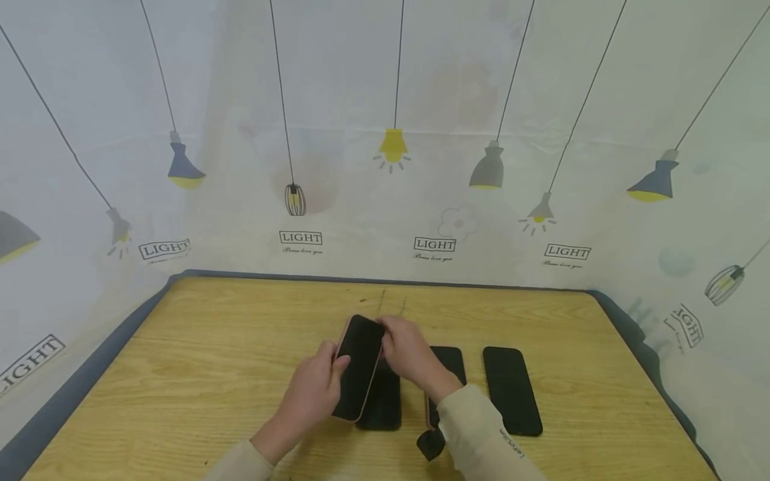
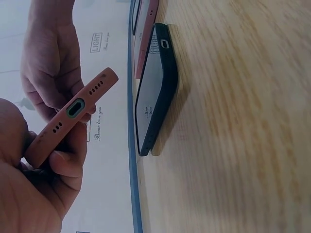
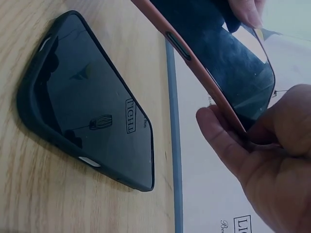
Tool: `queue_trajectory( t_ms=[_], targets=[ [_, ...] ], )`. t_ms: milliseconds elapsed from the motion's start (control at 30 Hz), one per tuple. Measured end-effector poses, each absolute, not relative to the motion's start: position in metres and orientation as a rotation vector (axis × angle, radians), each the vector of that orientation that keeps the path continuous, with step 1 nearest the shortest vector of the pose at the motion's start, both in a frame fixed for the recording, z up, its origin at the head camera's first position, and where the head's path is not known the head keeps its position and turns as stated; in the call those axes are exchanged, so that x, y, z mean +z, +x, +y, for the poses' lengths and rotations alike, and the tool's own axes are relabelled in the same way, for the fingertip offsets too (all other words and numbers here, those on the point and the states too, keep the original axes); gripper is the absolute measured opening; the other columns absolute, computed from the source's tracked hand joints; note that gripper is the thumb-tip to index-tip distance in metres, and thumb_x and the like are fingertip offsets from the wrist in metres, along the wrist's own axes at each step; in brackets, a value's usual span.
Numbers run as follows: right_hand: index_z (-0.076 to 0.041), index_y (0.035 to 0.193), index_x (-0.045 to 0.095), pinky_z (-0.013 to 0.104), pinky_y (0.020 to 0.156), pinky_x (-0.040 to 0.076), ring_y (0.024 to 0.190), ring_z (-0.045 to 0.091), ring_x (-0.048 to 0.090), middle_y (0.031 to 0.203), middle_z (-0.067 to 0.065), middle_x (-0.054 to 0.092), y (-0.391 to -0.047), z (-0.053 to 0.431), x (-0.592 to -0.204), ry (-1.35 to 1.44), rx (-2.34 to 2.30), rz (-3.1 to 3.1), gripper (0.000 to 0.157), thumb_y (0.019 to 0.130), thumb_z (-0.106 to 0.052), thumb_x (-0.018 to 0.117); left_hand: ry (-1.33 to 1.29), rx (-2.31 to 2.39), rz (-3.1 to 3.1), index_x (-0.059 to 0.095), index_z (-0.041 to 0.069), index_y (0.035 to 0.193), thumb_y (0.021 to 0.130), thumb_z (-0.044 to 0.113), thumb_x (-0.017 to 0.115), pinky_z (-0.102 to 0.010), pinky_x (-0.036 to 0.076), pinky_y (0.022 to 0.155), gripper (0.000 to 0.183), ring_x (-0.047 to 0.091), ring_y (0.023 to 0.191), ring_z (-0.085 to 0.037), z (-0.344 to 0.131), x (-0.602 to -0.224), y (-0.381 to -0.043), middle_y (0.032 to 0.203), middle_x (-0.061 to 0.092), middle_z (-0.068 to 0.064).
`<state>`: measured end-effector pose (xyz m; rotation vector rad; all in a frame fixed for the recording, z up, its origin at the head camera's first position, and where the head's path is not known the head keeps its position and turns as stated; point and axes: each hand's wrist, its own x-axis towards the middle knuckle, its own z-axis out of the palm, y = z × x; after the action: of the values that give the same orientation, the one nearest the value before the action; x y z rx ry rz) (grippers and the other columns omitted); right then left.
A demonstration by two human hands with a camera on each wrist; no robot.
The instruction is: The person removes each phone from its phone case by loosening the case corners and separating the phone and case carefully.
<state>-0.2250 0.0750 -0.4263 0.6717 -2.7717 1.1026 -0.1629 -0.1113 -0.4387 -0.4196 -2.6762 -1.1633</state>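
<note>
My left hand (image 1: 313, 384) grips a phone in a pink case (image 1: 357, 367), its thumb along the left edge and its dark screen facing up. The fingers of my right hand (image 1: 409, 351) pinch the same phone at its upper right corner. In the left wrist view the case's end (image 2: 63, 119) shows a charging port and speaker holes. A side-button cutout shows along the case's edge (image 3: 187, 60) in the right wrist view. Below the held phone lies a dark-cased phone (image 1: 388, 401) on the table, partly covered by it in the head view.
A second pink-cased phone (image 1: 448, 361) lies to the right, partly behind my right forearm. By its near end is a small black piece (image 1: 430, 445). Farther right lies another dark phone (image 1: 514, 394). The wooden table (image 1: 198, 361) is bordered by a lamp-printed curtain (image 1: 349, 133).
</note>
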Motion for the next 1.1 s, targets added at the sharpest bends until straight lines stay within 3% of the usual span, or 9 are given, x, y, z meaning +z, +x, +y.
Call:
queue_trajectory(
  t_ms=[167, 400, 567, 833, 1100],
  targets=[
    [0.006, 0.123, 0.063, 0.048, 0.089, 0.057, 0.089, 0.027, 0.07, 0.111, 0.02, 0.071, -0.2264, 0.0777, -0.4245, 0.729, 1.146, -2.808, 0.029, 0.1, 0.01, 0.047, -0.412, -1.106, -2.665, 0.056, 0.002, 0.102, 0.106, 0.011, 0.056, -0.025, 0.047, 0.052, 0.009, 0.058, 0.062, -0.012, -0.1107, -0.4397, -0.1621, 0.074, 0.062, -0.006],
    [0.007, 0.126, 0.061, 0.046, 0.083, 0.059, 0.083, 0.026, 0.071, 0.112, 0.021, 0.07, -0.2268, 0.0783, -0.4241, 0.728, 1.19, -2.819, 0.031, 0.099, 0.011, 0.045, -0.4, -1.1, -2.662, 0.057, 0.002, 0.104, 0.107, 0.013, 0.055, -0.025, 0.046, 0.052, 0.011, 0.056, 0.061, -0.01, -0.1099, -0.4401, -0.163, 0.074, 0.061, -0.005],
    [0.007, 0.128, 0.061, 0.047, 0.087, 0.058, 0.084, 0.024, 0.07, 0.119, 0.023, 0.068, -0.2276, 0.0788, -0.4233, 0.72, 1.161, -2.84, 0.032, 0.099, 0.009, 0.046, -0.391, -1.112, -2.666, 0.056, 0.003, 0.103, 0.107, 0.012, 0.055, -0.025, 0.046, 0.052, 0.011, 0.055, 0.06, -0.01, -0.1098, -0.4413, -0.1638, 0.073, 0.06, -0.004],
    [0.008, 0.131, 0.064, 0.028, 0.061, 0.056, 0.072, 0.023, 0.074, 0.124, 0.027, 0.068, -0.2267, 0.084, -0.4219, 0.751, 1.256, -2.812, 0.036, 0.098, 0.007, 0.048, -0.384, -1.128, -2.684, 0.055, 0.004, 0.101, 0.107, 0.012, 0.055, -0.025, 0.046, 0.053, 0.009, 0.054, 0.061, -0.01, -0.113, -0.4414, -0.1625, 0.072, 0.057, -0.002],
    [0.009, 0.13, 0.065, 0.028, 0.063, 0.056, 0.069, 0.017, 0.073, 0.116, 0.025, 0.071, -0.2277, 0.0855, -0.4208, 0.775, 1.319, -2.78, 0.037, 0.097, 0.008, 0.049, -0.372, -1.136, -2.652, 0.055, 0.005, 0.099, 0.105, 0.009, 0.057, -0.027, 0.044, 0.052, 0.008, 0.053, 0.06, -0.011, -0.1161, -0.4406, -0.1643, 0.071, 0.058, -0.003]
  ],
)
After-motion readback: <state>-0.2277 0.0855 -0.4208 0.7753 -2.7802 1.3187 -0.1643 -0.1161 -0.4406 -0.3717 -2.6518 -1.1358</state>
